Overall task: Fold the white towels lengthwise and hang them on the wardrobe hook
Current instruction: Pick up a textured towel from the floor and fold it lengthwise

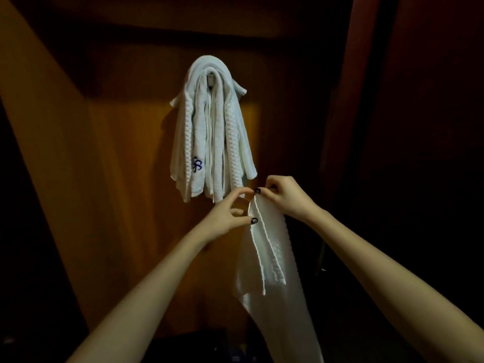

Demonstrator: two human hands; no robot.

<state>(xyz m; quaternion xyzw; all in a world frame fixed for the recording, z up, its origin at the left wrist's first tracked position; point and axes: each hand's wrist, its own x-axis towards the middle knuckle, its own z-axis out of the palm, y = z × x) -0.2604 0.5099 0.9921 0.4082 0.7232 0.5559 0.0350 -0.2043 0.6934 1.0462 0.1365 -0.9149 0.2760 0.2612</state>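
Warm orange light fell on the wooden back of the wardrobe (pixel 125 158) (brightest at its middle), while shadow covered its top. A side wall (pixel 39 106) slanted off at left. A reddish panel (pixel 351 87) stood right, darkness beyond it.

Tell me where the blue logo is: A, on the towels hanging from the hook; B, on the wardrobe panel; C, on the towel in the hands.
A: the blue logo sits low on the left side of the hanging towels; the held towel shows plain white.
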